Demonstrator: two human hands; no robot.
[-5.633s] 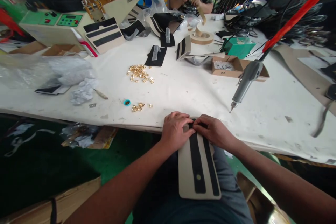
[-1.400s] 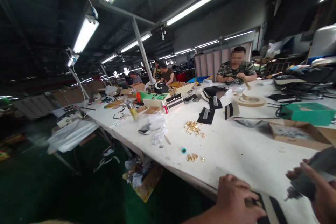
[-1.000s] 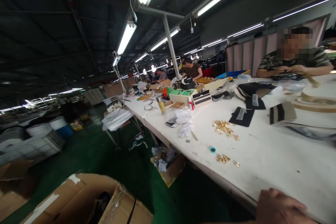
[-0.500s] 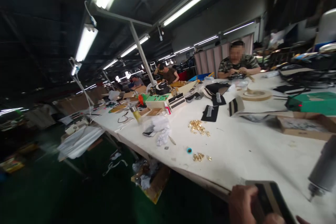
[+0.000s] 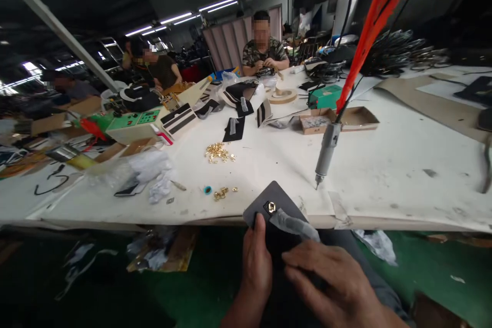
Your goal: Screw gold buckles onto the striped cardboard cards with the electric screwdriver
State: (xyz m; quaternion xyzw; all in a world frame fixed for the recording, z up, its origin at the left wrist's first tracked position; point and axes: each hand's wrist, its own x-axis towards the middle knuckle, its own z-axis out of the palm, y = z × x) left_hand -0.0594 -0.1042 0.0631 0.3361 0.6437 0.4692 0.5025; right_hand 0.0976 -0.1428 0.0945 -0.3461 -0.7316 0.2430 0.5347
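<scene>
My left hand point(image 5: 258, 253) is closed on the edge of a dark panel point(image 5: 277, 192), thumb on top. The panel is held tilted at the table's front edge, its smooth black face up. A small gold clasp point(image 5: 271, 207) sits near its far end. Beside the clasp, a strip of translucent film point(image 5: 294, 225) lies across the panel. My right hand point(image 5: 338, 277) hovers over the near part of the panel, fingers stretched and slightly apart, with nothing visible in them. Its fingertips are just below the film. Beyond it, a grey electric screwdriver point(image 5: 328, 151) hangs tip down.
Loose gold fittings point(image 5: 217, 152) lie in a heap on the white table point(image 5: 384, 179), with a blue-rimmed cap point(image 5: 208, 190) nearer. Cardboard trays point(image 5: 359, 119) and a green box point(image 5: 326, 96) stand behind the screwdriver. A co-worker point(image 5: 265, 54) sits across the table.
The screwdriver has left my right hand and hangs free. The panel has turned from its beige, black-striped side to its black face. My view has swung away to the left and come back.
</scene>
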